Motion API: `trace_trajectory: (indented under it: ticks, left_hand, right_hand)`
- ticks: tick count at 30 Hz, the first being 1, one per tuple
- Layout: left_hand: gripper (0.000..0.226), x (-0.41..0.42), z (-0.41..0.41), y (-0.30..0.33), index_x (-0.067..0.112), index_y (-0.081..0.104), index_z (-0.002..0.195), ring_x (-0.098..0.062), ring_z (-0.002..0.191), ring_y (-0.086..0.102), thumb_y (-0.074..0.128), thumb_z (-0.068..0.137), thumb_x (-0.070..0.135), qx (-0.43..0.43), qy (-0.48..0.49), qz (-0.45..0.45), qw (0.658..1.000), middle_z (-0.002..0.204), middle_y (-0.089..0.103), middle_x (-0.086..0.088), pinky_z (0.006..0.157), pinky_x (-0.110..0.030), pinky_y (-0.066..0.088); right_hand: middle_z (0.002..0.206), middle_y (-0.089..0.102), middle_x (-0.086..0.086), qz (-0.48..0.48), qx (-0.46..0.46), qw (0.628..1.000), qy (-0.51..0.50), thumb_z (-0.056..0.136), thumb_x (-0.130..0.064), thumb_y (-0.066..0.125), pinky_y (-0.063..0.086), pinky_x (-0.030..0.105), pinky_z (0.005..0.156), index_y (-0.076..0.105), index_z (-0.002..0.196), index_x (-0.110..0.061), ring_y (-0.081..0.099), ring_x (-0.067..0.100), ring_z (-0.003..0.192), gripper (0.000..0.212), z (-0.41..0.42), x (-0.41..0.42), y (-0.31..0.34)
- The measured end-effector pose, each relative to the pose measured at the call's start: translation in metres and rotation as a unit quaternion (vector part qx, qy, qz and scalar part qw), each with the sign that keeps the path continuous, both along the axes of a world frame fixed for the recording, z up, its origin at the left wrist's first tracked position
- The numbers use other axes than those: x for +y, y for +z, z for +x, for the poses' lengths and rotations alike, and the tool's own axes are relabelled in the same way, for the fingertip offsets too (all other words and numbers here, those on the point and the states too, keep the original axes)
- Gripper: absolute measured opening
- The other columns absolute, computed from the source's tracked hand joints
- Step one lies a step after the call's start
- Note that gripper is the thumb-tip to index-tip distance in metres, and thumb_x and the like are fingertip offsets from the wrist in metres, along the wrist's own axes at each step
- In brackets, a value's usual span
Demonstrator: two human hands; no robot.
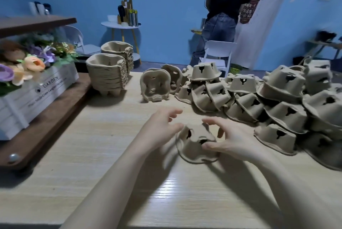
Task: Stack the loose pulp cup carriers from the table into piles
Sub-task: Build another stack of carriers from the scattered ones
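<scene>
One brown pulp cup carrier [196,145] sits upside down on the wooden table [92,164] in front of me. My right hand [233,141] grips its right side, thumb on top near a hole. My left hand [159,128] hovers at its left edge with fingers spread, fingertips just touching or nearly so. A heap of loose upturned carriers [277,102] fills the right of the table. Two tall nested piles [109,75] stand at the back left. A short pile lying on its side [155,87] rests mid-table.
A white planter box with artificial flowers [37,84] sits on a dark wooden tray at the left. Beyond the table stand a white chair [218,52], a small round side table [122,25] and a person in a black shirt [225,6].
</scene>
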State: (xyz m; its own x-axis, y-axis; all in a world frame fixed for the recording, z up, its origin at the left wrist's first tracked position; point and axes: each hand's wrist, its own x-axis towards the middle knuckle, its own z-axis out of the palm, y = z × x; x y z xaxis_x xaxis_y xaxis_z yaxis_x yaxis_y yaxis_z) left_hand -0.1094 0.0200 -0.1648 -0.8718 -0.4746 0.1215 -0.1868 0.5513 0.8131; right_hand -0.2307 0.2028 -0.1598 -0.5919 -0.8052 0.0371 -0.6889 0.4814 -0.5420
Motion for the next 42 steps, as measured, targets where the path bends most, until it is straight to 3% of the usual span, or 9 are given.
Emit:
trace_trajectory:
  ticks: [6, 12, 15, 18, 24, 28, 31, 37, 42]
  left_hand:
    - [0.041, -0.013, -0.004, -0.009, 0.021, 0.062, 0.128, -0.014, 0.111, 0.061, 0.069, 0.090, 0.011, 0.038, -0.007, 0.030, 0.999, 0.121, 0.064, -0.003, 0.101, -0.035, 0.048]
    - [0.051, -0.022, 0.006, -0.010, 0.042, 0.057, 0.121, -0.005, 0.116, 0.060, 0.056, 0.091, 0.001, 0.102, -0.099, 0.112, 0.983, 0.125, 0.064, 0.001, 0.099, -0.024, 0.049]
    - [0.057, -0.029, 0.006, 0.004, 0.039, 0.059, 0.124, -0.002, 0.108, 0.063, 0.049, 0.082, 0.002, 0.135, -0.113, 0.154, 0.972, 0.125, 0.064, 0.001, 0.086, -0.017, 0.050]
    - [0.050, -0.039, 0.006, 0.017, 0.035, 0.064, 0.124, -0.006, 0.095, 0.063, 0.056, 0.082, 0.009, 0.155, -0.131, 0.157, 0.967, 0.117, 0.070, -0.004, 0.077, -0.018, 0.051]
    - [0.029, -0.056, -0.001, 0.014, 0.030, 0.074, 0.093, -0.008, 0.057, 0.058, 0.069, 0.088, 0.002, 0.219, 0.032, 0.088, 0.971, 0.073, 0.070, -0.001, 0.043, -0.026, 0.050]
    - [0.019, -0.060, 0.005, 0.000, 0.018, 0.072, 0.088, -0.011, 0.051, 0.056, 0.068, 0.088, -0.001, 0.192, 0.081, 0.182, 0.961, 0.067, 0.066, -0.003, 0.035, -0.028, 0.049]
    - [0.011, -0.062, 0.006, -0.009, 0.008, 0.068, 0.097, -0.014, 0.039, 0.056, 0.067, 0.089, 0.000, 0.143, 0.083, 0.237, 0.957, 0.062, 0.062, -0.004, 0.033, -0.027, 0.048]
    - [0.034, -0.062, 0.012, -0.007, 0.023, 0.063, 0.118, -0.018, 0.039, 0.059, 0.061, 0.093, 0.001, 0.092, 0.054, 0.238, 0.965, 0.084, 0.065, -0.016, 0.028, -0.026, 0.044]
    - [0.037, -0.066, 0.009, -0.013, 0.017, 0.059, 0.127, -0.009, 0.033, 0.050, 0.058, 0.095, -0.001, 0.060, 0.066, 0.204, 0.975, 0.079, 0.058, -0.012, 0.027, -0.022, 0.040]
  right_hand:
    - [0.099, 0.056, -0.025, 0.022, -0.016, 0.998, 0.056, 0.077, -0.032, 0.078, 0.037, 0.010, 0.067, 0.050, 0.117, -0.040, 0.050, -0.015, 0.074, 0.050, -0.003, -0.014, 0.001]
    - [0.087, 0.070, -0.003, -0.202, -0.201, 0.958, -0.025, 0.082, -0.016, 0.076, 0.044, 0.014, 0.056, 0.067, 0.098, -0.021, 0.058, 0.000, 0.062, 0.019, -0.017, -0.036, 0.005]
    - [0.074, 0.068, 0.001, -0.207, -0.276, 0.938, -0.037, 0.086, -0.018, 0.072, 0.033, 0.019, 0.045, 0.069, 0.098, -0.011, 0.049, 0.016, 0.057, 0.014, -0.019, -0.049, 0.006]
    - [0.086, 0.065, 0.017, -0.252, -0.391, 0.884, -0.043, 0.078, -0.027, 0.071, 0.040, 0.032, 0.059, 0.070, 0.100, -0.001, 0.050, 0.032, 0.076, 0.033, -0.018, -0.059, 0.010]
    - [0.098, 0.072, 0.010, -0.318, -0.482, 0.816, 0.020, 0.084, -0.047, 0.060, 0.053, 0.034, 0.060, 0.076, 0.100, -0.019, 0.065, 0.019, 0.075, 0.036, -0.010, -0.074, 0.006]
    - [0.083, 0.068, 0.010, -0.369, -0.395, 0.841, -0.009, 0.069, -0.053, 0.079, 0.046, 0.024, 0.043, 0.065, 0.104, -0.011, 0.056, 0.015, 0.057, 0.057, -0.013, -0.075, -0.009]
    - [0.071, 0.067, 0.004, -0.378, -0.313, 0.870, -0.039, 0.085, -0.015, 0.072, 0.046, 0.023, 0.043, 0.067, 0.098, -0.012, 0.053, 0.013, 0.052, 0.015, -0.006, -0.073, -0.020]
    - [0.063, 0.067, -0.002, -0.325, -0.331, 0.885, -0.046, 0.090, -0.005, 0.063, 0.042, 0.016, 0.041, 0.067, 0.101, -0.011, 0.056, 0.006, 0.047, 0.013, 0.004, -0.074, -0.021]
    - [0.102, 0.067, -0.002, -0.302, 0.048, 0.937, -0.168, 0.084, -0.019, 0.072, 0.051, 0.036, 0.084, 0.066, 0.109, -0.022, 0.062, 0.019, 0.094, 0.026, -0.035, -0.057, -0.011]
